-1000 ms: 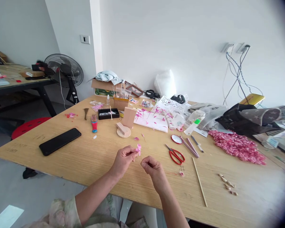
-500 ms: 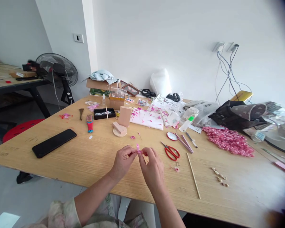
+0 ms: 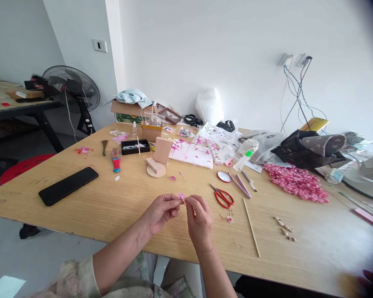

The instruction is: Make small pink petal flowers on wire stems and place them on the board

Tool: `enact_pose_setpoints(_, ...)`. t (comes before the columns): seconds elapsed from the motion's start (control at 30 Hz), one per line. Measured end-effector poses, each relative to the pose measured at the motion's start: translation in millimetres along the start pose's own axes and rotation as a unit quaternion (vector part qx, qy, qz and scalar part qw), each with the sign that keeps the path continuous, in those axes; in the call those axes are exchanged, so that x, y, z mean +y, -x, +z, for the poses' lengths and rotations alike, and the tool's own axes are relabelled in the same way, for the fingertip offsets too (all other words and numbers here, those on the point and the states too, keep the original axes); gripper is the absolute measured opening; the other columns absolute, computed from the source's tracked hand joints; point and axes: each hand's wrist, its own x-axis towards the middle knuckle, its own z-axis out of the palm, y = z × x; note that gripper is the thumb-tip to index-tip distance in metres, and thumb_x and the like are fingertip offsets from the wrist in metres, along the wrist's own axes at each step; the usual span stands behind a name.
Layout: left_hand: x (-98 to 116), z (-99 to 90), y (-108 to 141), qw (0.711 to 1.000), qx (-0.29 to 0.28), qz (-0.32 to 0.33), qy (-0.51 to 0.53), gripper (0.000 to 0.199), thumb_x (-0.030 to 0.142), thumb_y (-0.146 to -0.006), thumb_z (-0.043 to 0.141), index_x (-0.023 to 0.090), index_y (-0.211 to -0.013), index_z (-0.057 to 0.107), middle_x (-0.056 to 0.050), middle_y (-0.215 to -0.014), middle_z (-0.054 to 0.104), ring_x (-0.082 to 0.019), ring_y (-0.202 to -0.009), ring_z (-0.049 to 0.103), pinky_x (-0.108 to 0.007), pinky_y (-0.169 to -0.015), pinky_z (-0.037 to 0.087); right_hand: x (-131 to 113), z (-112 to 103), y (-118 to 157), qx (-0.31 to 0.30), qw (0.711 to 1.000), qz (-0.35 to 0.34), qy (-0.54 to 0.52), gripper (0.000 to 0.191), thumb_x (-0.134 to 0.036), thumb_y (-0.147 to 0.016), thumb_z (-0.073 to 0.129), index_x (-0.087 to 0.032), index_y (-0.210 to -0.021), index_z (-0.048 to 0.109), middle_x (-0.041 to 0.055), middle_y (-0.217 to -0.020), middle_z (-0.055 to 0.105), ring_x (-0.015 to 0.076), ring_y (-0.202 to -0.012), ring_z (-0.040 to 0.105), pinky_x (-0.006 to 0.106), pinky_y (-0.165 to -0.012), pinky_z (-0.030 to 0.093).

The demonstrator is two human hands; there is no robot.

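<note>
A small pink flower (image 3: 181, 195) is pinched between the thumb and fingertips of my left hand (image 3: 163, 210). My right hand (image 3: 199, 217) meets it from the other side, its fingers pinched together at the flower's edge; whatever fine part they grip is too small to make out. Just beyond my hands lie a pink petal piece (image 3: 173, 178) and a thin pink bud on a stem (image 3: 182, 175). Red-handled scissors (image 3: 224, 198) rest to the right of my right hand, with a small roll of pink thread or wire (image 3: 229, 219) below them.
A wooden stick (image 3: 251, 227), several pale shells or nuts (image 3: 285, 227) and a heap of pink pieces (image 3: 295, 182) lie on the right. Behind my hands stand wooden blocks (image 3: 163, 150) and a white pad with pink flowers (image 3: 191, 155). A black phone (image 3: 69, 186) lies left.
My right hand has turned, its fingers now curled in more beside the flower. The flower sits lower between the fingertips, and my left fingers have shifted around it.
</note>
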Motion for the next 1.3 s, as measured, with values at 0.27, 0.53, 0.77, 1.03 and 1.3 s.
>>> enact_pose_setpoints(0.27,-0.2,-2.6,0.8,0.992,0.066,0.088,-0.057,0.011,0.022,-0.067,0.063,0.012,-0.072,0.065,0.0,-0.064,0.053,-0.005,-0.053,0.038,-0.018,-0.051,0.029,-7.2,-5.3,-3.6,-0.051,0.98,0.181,-0.065,0.017,-0.021,-0.075,0.049,-0.018,-0.091,0.054,0.0064,-0.092,0.059,0.0139,-0.072,0.055,0.023,-0.054,0.042)
enact_pose_setpoints(0.53,2.2,-2.3,2.7,0.958,0.102,0.149,-0.222,0.015,0.026,-0.072,0.056,0.012,-0.068,0.063,0.004,-0.053,0.044,-0.007,-0.052,0.035,-0.02,-0.052,0.029,-21.8,-9.2,0.5,-0.159,0.939,0.286,-0.104,0.019,-0.03,-0.076,0.044,-0.017,-0.065,0.052,-0.0027,-0.051,0.051,0.0096,-0.046,0.047,0.019,-0.045,0.032)
enact_pose_setpoints(0.77,2.5,-8.8,-3.3,0.836,0.129,0.265,-0.463,0.017,0.02,-0.076,0.049,0.014,-0.066,0.061,0.002,-0.059,0.046,-0.01,-0.059,0.043,-0.021,-0.056,0.034,-30.9,-18.8,-7.0,-0.241,0.958,0.091,0.122,0.022,-0.015,-0.078,0.039,-0.017,-0.058,0.047,-0.0031,-0.049,0.046,0.0076,-0.044,0.038,0.02,-0.044,0.02)
enact_pose_setpoints(1.03,2.1,-7.7,-0.2,0.76,-0.118,0.256,-0.586,0.018,0.016,-0.078,0.047,0.017,-0.072,0.065,-0.002,-0.07,0.056,-0.011,-0.067,0.051,-0.021,-0.063,0.038,-23.4,-42.1,-69.5,-0.369,0.922,-0.061,0.101,0.021,-0.012,-0.076,0.043,-0.018,-0.059,0.051,-0.0009,-0.055,0.051,0.0093,-0.052,0.043,0.02,-0.048,0.022)
enact_pose_setpoints(1.3,12.5,-7.6,8.5,0.873,0.095,0.258,-0.402,0.018,0.026,-0.077,0.051,0.015,-0.066,0.059,0.003,-0.056,0.044,-0.009,-0.054,0.043,-0.019,-0.053,0.035,18.1,-14.6,-20.7,-0.253,0.942,0.148,-0.161,0.024,-0.031,-0.081,0.04,-0.016,-0.066,0.052,-0.0022,-0.057,0.047,0.0092,-0.055,0.041,0.019,-0.052,0.033)
